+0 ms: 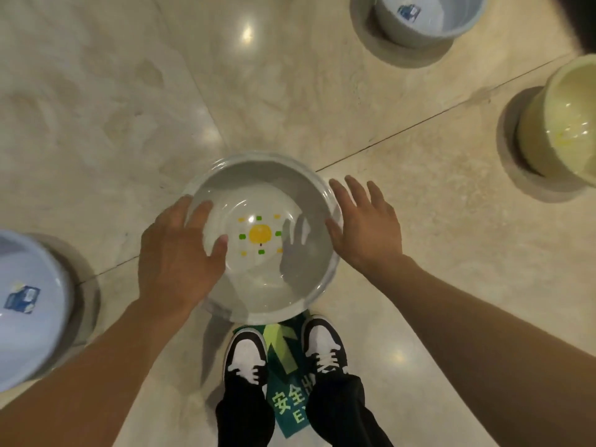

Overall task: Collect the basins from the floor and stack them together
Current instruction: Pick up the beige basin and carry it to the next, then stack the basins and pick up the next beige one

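A white basin [258,175] with a yellow and green picture in its bottom stands on the floor just in front of my feet. My left hand [177,253] hovers over its left rim with fingers spread, the thumb over the inside. Beside the right rim, my right hand [364,227] is open, fingers apart, close to the rim; contact cannot be told. A light blue basin [29,301] stands at the left edge. Another light blue basin [429,17] is at the top right. A pale yellow basin [567,121] stands at the right edge.
The floor is glossy beige stone tile [113,108] with a dark joint line running diagonally. My black and white shoes [283,350] stand on a green exit sticker [290,404] directly behind the white basin.
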The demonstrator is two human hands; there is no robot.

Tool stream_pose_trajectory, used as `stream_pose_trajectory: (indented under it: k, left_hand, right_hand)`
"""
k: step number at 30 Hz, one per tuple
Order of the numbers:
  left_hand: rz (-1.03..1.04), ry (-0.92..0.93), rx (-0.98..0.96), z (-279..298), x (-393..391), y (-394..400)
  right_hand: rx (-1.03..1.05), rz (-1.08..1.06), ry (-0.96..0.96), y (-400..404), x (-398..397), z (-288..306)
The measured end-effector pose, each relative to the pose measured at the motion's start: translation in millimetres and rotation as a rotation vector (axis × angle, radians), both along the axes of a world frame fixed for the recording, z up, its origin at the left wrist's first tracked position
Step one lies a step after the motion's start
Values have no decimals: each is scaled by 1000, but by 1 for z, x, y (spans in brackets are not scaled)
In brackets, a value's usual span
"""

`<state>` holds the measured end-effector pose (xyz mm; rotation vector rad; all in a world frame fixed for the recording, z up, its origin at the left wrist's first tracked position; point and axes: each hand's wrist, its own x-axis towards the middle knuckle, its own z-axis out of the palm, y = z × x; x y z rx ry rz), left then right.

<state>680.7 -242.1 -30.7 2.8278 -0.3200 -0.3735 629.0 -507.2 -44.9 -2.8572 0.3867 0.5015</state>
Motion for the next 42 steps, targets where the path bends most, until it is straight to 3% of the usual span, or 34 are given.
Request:
stream_pose_trajectory:
  k: [3, 11, 17, 21, 27, 32, 42]
  left_hand:
    - [-219, -98, -9, 91, 26, -41]
    - [-584, -232, 62, 344, 40, -172]
    - [-854, -297, 127, 461, -4, -303]
    - [-966, -329, 57, 509, -64, -407]
    - [-1199, -325, -76, 535, -189, -569]
    - [-1388, -298, -64, 525, -276, -676]
    - [-1632, -180, 26, 423, -392, -885]
  right_hand:
    - [-75, 49, -55, -22, -13, 89]
    - [-216, -230, -134, -130, -97, 340]
    - [-275, -515, -84, -233, -212, 448]
    - [-239, -717, -129, -287, -297, 494]
    - [-268, -938, -137, -362, -419, 524]
    - [-276, -1140, -94, -419, -501, 519]
    - [-211, -1414, -20, -567, -598, 428]
